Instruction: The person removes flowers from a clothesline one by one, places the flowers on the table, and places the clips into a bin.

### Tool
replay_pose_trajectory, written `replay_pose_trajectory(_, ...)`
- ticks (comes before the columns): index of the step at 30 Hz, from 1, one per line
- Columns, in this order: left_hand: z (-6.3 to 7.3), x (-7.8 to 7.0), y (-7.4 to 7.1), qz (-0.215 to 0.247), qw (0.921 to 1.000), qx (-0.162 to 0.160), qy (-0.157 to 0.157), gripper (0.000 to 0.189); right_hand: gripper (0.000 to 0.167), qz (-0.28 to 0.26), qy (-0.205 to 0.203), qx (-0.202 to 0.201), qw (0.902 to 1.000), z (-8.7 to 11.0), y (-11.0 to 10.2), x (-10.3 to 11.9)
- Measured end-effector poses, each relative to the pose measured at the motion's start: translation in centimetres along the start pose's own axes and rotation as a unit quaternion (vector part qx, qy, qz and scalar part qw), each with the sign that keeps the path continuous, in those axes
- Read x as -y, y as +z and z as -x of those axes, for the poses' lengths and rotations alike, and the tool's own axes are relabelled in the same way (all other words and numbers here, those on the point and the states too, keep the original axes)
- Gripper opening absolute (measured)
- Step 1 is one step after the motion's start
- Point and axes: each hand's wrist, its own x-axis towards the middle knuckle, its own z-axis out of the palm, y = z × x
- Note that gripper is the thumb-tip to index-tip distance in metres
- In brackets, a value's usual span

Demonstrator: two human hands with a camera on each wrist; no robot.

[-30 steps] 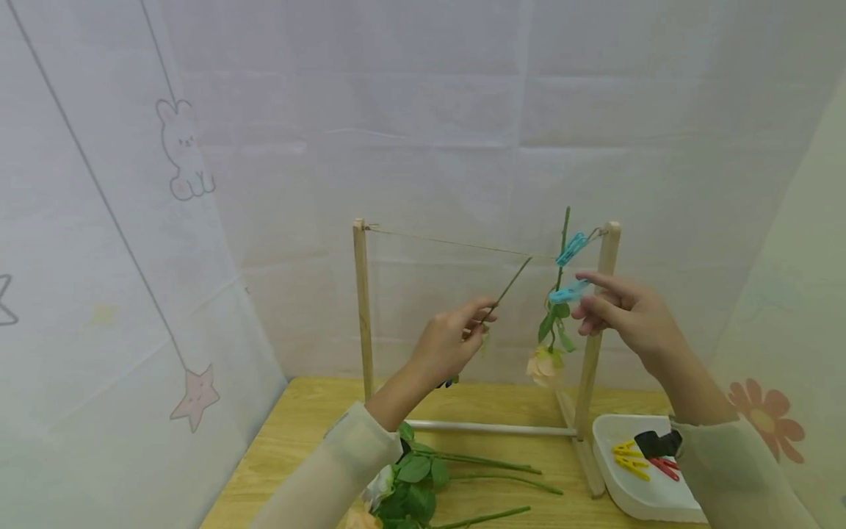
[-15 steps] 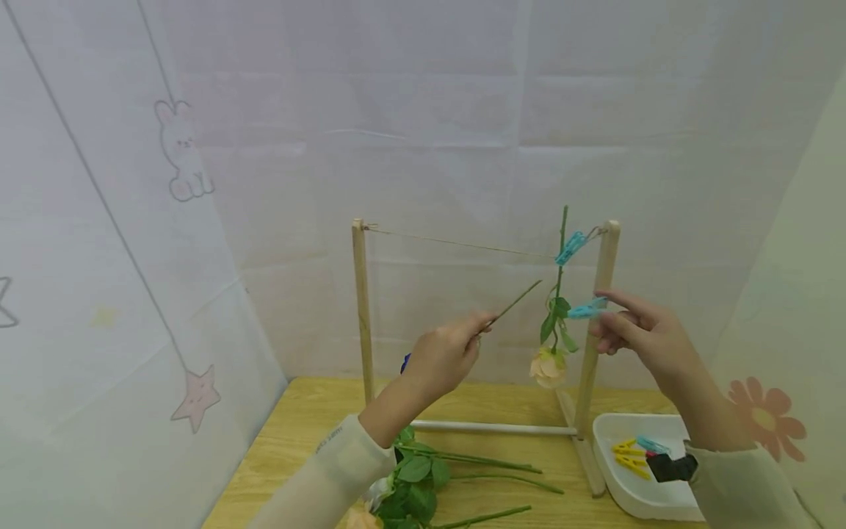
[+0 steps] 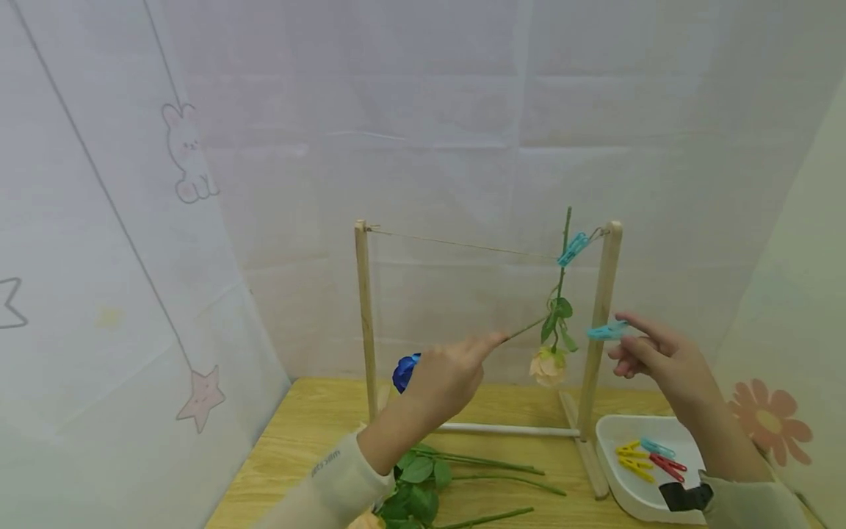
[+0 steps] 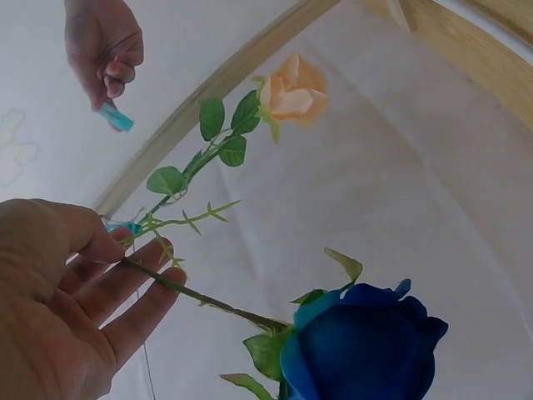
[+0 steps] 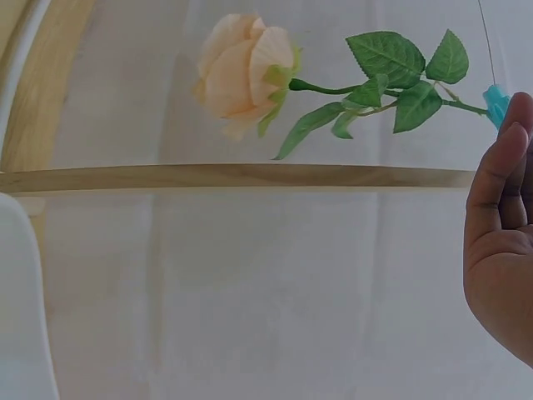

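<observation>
A blue artificial rose has its stem pinched between the thumb and fingers of my left hand; the bloom shows behind that hand in the head view. My right hand pinches a light-blue clothespin just right of the frame's right post. Between the hands a peach rose hangs head down, its stem clipped to the string by another light-blue clothespin. The stem tip from my left hand ends close to the peach rose's leaves; whether they touch I cannot tell.
The string spans a wooden frame on the wooden table. Several roses with green stems lie in front of it. At right, a white tray holds yellow, red and light-blue clothespins. A pale printed curtain surrounds the table.
My left hand has lowered and tilted the blue rose's stem flatter, its tip dropping away from the string. My right hand has moved down and right with the clothespin.
</observation>
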Motion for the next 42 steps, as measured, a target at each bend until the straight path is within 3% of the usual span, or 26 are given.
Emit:
replay_pose_trajectory(9, 1.3, -0.9, -0.1, -0.033, 0.9989, 0.031, 0.015, 0.055, 0.045, -0.031, 0.02, -0.005, 0.9993, 1.6, -0.8, -1.7)
replay_pose_trajectory(13, 1.9, -1.3, -0.3, -0.069, 0.9962, 0.041, 0.033, 0.056, 0.045, -0.043, 0.025, -0.011, 0.9987, 2.2, -1.2, -2.4)
replay_pose_trajectory(22, 3.0, -2.5, -0.1, -0.168, 0.9822, 0.01, 0.082, 0.049, 0.044, -0.066, 0.053, -0.022, 0.9961, 3.6, -1.9, -3.4)
replay_pose_trajectory(31, 4.6, -3.6, 1.0, -0.222, 0.97, 0.005, 0.098, 0.048, 0.044, -0.091, 0.07, -0.029, 0.993, 4.7, -2.5, -4.9)
replay_pose_trajectory(42, 6.9, -4.3, 1.8, -0.233, 0.9654, 0.068, 0.095, 0.061, 0.042, -0.131, 0.082, -0.043, 0.987, 5.8, -3.2, -6.4)
